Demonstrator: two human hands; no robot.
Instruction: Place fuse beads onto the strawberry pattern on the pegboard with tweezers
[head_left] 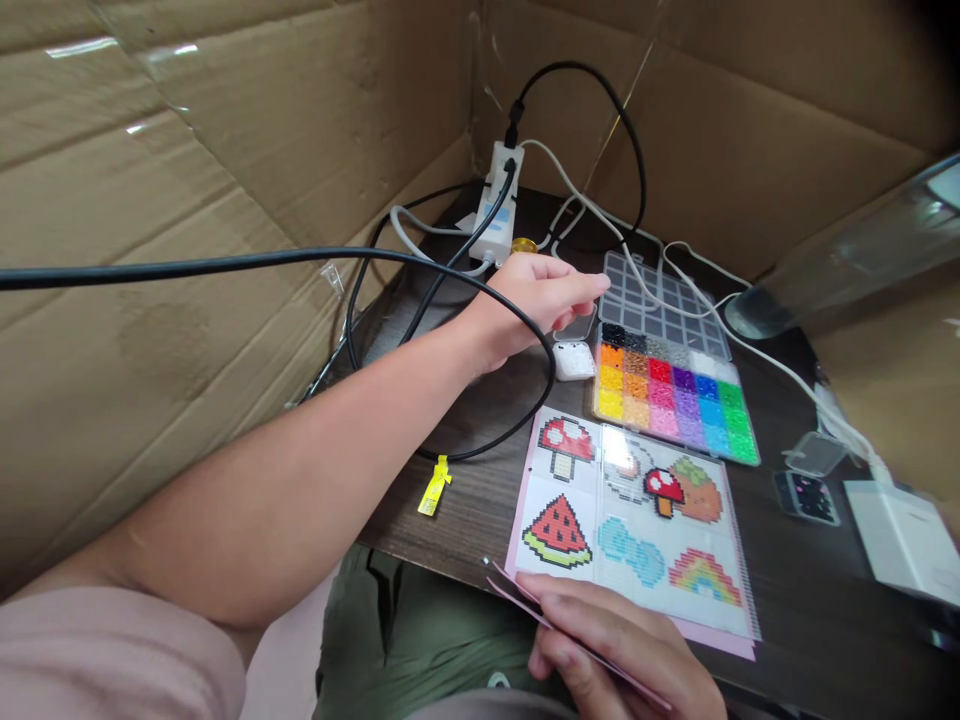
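Note:
My left hand [536, 300] reaches over the table with thumb and index finger together and the other fingers curled; whatever they may hold is too small to make out. Just below it is a small clear box of white pieces [574, 361], its lid raised. Beside that lies an open bead case [675, 395], its compartments filled with beads sorted by colour. Near the table's front edge, my right hand [622, 640] grips pink tweezers [525, 600] with their tips apart. Under them lies a pattern sheet [559, 535] with mushroom, watermelon, bow and rainbow designs, partly covered by a clear pegboard. A small red mushroom [664, 490] rests on it.
A black cable [300, 258] loops across my left forearm. Behind my hand stands a white power strip [499, 210] with several cords. At right are another small open box [808, 495], a white block [904, 540] and a clear cylinder [847, 260]. Cardboard walls [262, 130] surround the table.

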